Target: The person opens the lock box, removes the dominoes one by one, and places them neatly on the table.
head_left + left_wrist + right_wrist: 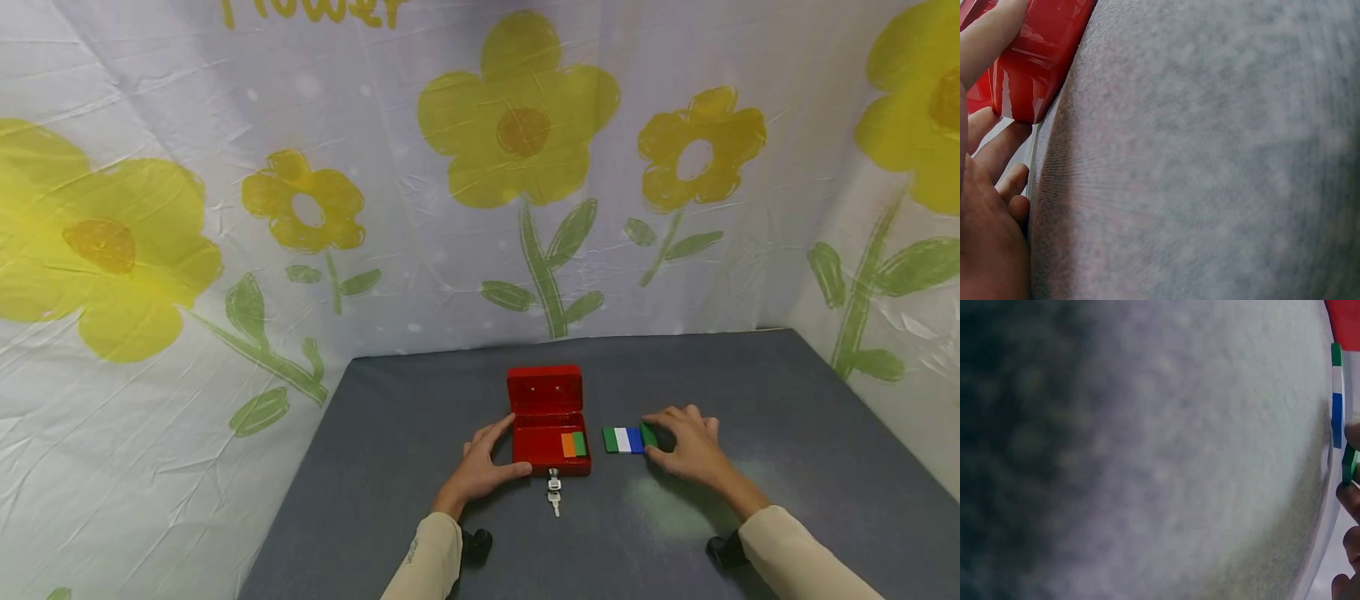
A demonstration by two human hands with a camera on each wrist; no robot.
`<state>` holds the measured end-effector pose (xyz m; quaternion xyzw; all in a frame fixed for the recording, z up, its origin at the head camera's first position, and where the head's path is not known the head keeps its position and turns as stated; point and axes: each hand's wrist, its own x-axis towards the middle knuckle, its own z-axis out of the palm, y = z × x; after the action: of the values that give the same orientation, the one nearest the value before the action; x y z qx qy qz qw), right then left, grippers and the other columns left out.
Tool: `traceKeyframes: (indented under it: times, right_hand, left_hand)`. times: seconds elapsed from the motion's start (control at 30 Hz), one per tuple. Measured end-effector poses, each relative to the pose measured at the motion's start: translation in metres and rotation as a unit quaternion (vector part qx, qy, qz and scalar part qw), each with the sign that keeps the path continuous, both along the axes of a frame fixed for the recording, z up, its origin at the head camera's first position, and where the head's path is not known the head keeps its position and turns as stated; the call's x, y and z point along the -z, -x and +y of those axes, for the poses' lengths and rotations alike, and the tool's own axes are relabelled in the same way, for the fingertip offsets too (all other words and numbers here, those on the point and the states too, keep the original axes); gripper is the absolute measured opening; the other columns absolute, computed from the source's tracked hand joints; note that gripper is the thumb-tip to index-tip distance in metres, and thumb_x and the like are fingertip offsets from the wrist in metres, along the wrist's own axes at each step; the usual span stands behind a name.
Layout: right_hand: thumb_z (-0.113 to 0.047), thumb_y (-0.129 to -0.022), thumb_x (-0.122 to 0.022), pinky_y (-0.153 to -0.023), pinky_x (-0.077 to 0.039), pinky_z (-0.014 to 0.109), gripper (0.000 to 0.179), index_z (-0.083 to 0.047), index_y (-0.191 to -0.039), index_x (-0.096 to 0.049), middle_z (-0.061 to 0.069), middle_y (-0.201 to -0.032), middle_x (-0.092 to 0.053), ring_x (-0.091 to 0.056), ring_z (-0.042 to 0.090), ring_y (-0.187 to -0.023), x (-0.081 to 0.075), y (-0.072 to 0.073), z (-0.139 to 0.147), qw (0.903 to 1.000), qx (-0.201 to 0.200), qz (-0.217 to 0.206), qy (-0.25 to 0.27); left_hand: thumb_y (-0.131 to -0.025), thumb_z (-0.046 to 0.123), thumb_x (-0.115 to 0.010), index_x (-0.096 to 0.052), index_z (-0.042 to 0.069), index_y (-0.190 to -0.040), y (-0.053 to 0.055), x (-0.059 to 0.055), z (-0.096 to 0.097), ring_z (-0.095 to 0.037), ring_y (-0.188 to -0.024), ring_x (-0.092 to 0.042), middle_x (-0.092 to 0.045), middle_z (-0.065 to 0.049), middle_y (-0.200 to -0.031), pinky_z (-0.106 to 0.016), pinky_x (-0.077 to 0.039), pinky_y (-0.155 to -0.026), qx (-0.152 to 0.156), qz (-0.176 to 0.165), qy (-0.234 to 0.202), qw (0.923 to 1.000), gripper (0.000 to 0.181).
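Note:
A red metal cash box [552, 446] stands with its lid [544, 390] raised. Inside, at the right, lie an orange tile [568, 446] and a green tile [579, 443]. My left hand [487, 462] rests against the box's left side, fingers stretched along it and thumb at the front corner. To the right of the box, my right hand [688, 443] pinches a green domino-like tile [1349, 464] between thumb and fingers. That tile is tilted at the right end of a row made of a green tile [611, 440], a white tile [622, 440] and blue tiles [635, 439].
Keys [555, 493] hang from the lock at the front of the box, over the dark grey table [420, 425]. Behind the table is a white curtain [420, 275] printed with yellow flowers. Black wrist cameras [477, 547] sit near both sleeves.

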<state>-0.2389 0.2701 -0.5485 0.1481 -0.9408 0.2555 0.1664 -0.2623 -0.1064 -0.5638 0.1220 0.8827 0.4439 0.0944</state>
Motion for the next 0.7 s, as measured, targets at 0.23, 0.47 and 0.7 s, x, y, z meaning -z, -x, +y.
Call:
traceKeyframes:
  times: [0.23, 0.47, 0.7]
  right_hand:
    - [-0.019, -0.08, -0.083, -0.075, -0.016, 0.043, 0.047, -0.006, -0.123, -0.071, 0.012, -0.113, -0.069, -0.041, 0.02, -0.088, -0.0024, 0.0002, 0.0005, 0.9996, -0.002, -0.025, -0.008]
    - [-0.019, -0.078, -0.084, -0.076, -0.017, 0.043, 0.046, -0.007, -0.121, -0.073, 0.012, -0.112, -0.069, -0.043, 0.022, -0.09, -0.0034, 0.0007, -0.0004, 0.9993, 0.0, -0.034, -0.016]
    - [-0.019, -0.078, -0.083, -0.075, -0.018, 0.043, 0.046, -0.006, -0.121, -0.072, 0.013, -0.112, -0.069, -0.043, 0.022, -0.09, -0.0005, 0.0035, 0.0001, 0.9989, -0.002, -0.039, -0.025]
  left_hand:
    - [-0.078, 0.06, -0.08, -0.037, 0.047, -0.155, 0.0002, -0.0001, 0.0005, -0.037, -0.143, -0.029, -0.033, -0.008, -0.163, -0.07, -0.036, -0.108, -0.001, -0.004, 0.001, 1.0, 0.089]
    - [-0.078, 0.059, -0.081, -0.036, 0.047, -0.155, 0.0002, 0.0, 0.0007, -0.037, -0.142, -0.03, -0.033, -0.009, -0.163, -0.07, -0.037, -0.107, -0.004, -0.007, -0.004, 1.0, 0.09]
    - [-0.077, 0.061, -0.081, -0.036, 0.047, -0.155, 0.0004, 0.0, 0.0005, -0.037, -0.142, -0.03, -0.033, -0.008, -0.163, -0.07, -0.037, -0.107, -0.003, -0.007, -0.003, 1.0, 0.09]
